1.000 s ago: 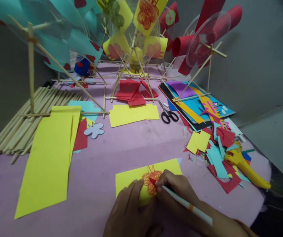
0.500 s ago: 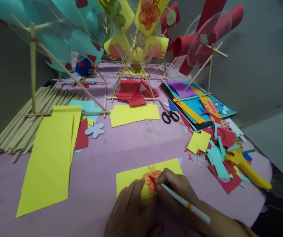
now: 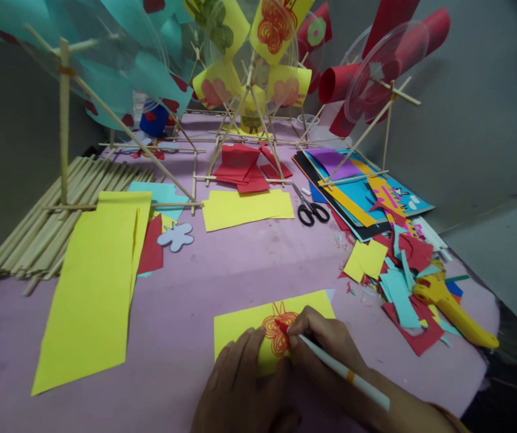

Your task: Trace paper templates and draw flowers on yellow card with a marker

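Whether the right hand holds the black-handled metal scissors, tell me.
No: the right hand holds a white red-tipped marker, while the black-handled metal scissors lie on the pinkish-purple tabletop.

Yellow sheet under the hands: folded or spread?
Spread: the yellow sheet lies flat, no visible crease around the red drawing. Left hand and right hand hide some of it.

Left hand [image 3: 240,379] seems laid flat; right hand [image 3: 324,346] pinches.

From here, the left hand [image 3: 240,379] and right hand [image 3: 319,343] cover the near corners of the yellow sheet [image 3: 235,325]. The turquoise pinwheel [image 3: 116,24] at eleven o'clock and red pinwheel [image 3: 432,30] at one both lose their tops past my view's upper edge.
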A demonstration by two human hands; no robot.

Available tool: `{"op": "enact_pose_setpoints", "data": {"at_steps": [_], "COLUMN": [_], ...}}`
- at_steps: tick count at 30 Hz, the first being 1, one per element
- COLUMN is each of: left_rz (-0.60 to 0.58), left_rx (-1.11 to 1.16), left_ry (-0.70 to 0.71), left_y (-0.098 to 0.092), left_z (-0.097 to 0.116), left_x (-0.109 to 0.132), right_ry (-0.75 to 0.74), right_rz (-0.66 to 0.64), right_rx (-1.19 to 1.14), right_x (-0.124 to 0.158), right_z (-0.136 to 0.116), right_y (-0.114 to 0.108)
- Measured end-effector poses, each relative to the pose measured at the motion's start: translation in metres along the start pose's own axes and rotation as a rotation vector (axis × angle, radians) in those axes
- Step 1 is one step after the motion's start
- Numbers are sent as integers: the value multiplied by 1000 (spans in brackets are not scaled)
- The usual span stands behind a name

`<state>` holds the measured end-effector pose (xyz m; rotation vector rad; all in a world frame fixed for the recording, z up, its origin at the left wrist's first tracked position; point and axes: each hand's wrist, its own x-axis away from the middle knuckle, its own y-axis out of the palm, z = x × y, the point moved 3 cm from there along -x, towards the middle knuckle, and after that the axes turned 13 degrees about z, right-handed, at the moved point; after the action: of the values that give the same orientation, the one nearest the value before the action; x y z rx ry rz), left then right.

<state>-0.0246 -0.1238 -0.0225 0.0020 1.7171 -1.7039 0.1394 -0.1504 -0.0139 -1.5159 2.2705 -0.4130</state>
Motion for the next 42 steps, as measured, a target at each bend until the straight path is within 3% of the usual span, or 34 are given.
{"op": "enact_pose_setpoints", "data": {"at_steps": [4, 10, 12, 14, 20, 24, 34, 42], "left_rz": [62, 49, 57, 73, 72, 58, 43, 262], "left_rx": [22, 39, 28, 21, 12, 16, 50, 121], "left_ry": [40, -5, 31, 81, 89, 85, -16, -108], "left_y": [0, 1, 0, 0, 0, 0, -2, -3], "left_z": [-2, -3, -3, -4, -7, -7, -3, -12], "left_x": [1, 1, 1, 0, 0, 0, -2, 5], "right_ry": [36, 191, 229, 240, 186, 157, 320, 252], "right_rz": [90, 575, 641, 593, 186, 118, 196, 563], "right_rx": [-108, -287, -301, -292, -243, -168, -247, -199], "right_x": [3, -1, -4, -5, 2, 2, -1, -11], "right_z": [2, 0, -1, 1, 5, 1, 11, 8], "right_y": [-4, -19, -22, -22, -20, -21, -20, -29]}}
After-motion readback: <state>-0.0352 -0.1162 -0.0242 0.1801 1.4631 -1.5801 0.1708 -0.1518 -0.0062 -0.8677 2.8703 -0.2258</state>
